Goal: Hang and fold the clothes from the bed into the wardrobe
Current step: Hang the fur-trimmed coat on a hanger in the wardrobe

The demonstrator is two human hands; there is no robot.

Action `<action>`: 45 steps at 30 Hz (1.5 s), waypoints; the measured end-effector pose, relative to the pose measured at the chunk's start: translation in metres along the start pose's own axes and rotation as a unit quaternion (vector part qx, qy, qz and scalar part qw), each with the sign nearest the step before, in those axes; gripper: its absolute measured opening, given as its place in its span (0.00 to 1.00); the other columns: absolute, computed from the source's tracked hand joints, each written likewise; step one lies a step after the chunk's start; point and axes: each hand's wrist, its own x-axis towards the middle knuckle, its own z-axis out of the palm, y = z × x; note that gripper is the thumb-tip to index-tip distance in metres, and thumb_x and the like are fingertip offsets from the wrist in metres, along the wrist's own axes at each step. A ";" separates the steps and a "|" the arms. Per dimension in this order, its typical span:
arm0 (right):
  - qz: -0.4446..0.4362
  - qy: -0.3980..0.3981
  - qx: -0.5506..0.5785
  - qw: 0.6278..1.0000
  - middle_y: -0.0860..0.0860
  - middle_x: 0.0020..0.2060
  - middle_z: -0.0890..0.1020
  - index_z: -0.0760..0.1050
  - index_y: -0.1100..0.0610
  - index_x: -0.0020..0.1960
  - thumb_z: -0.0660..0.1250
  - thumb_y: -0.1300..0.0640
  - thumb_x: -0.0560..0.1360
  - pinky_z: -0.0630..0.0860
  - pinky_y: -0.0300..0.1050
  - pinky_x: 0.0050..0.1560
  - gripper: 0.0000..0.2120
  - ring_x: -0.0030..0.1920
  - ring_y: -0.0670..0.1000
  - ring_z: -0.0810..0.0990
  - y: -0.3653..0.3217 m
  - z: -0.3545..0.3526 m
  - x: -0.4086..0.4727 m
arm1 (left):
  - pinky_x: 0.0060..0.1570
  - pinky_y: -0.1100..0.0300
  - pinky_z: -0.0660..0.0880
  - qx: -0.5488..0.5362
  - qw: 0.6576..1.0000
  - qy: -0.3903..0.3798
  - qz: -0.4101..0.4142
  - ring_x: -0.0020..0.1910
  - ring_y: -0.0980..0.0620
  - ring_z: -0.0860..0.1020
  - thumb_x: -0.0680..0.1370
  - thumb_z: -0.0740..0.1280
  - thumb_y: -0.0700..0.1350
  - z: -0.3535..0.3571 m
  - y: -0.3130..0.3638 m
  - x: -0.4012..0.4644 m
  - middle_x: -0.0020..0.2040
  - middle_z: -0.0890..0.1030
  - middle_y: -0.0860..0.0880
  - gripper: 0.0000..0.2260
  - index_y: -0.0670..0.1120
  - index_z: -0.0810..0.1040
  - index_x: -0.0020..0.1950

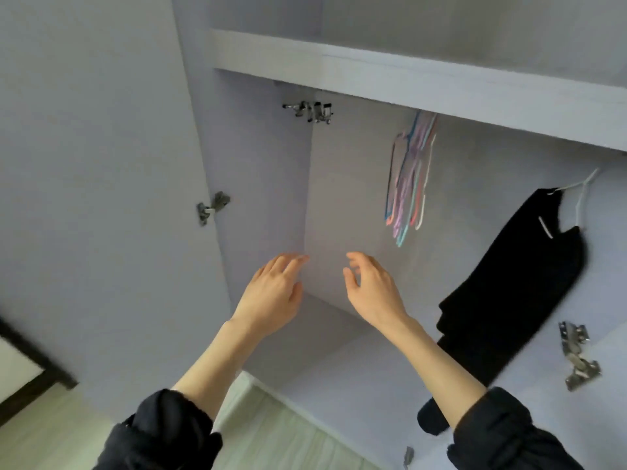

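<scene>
I face the open wardrobe [356,184], pale lilac inside. My left hand [271,293] and my right hand [373,290] are both raised side by side in front of its back panel, fingers apart, holding nothing. A bunch of several thin coloured hangers [409,178] dangles under the shelf, up and to the right of my right hand. Further right a black garment [509,286] hangs on a white hanger [582,189]. The bed and its clothes are out of view.
A thick shelf [407,83] runs across the top of the wardrobe. The left door [101,198] stands open, with a metal hinge [212,208]. More hinges [576,357] show at the right. Light wooden floor [271,435] lies below, dark furniture [30,368] at the left edge.
</scene>
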 end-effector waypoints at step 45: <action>-0.746 -0.588 -0.087 0.299 0.55 0.77 0.51 0.50 0.54 0.77 0.54 0.49 0.81 0.51 0.49 0.74 0.28 0.76 0.55 0.49 -0.570 0.403 -0.782 | 0.68 0.51 0.61 0.009 0.290 0.235 -0.928 0.75 0.47 0.53 0.81 0.58 0.44 -0.145 -0.025 -1.027 0.77 0.51 0.47 0.26 0.49 0.53 0.77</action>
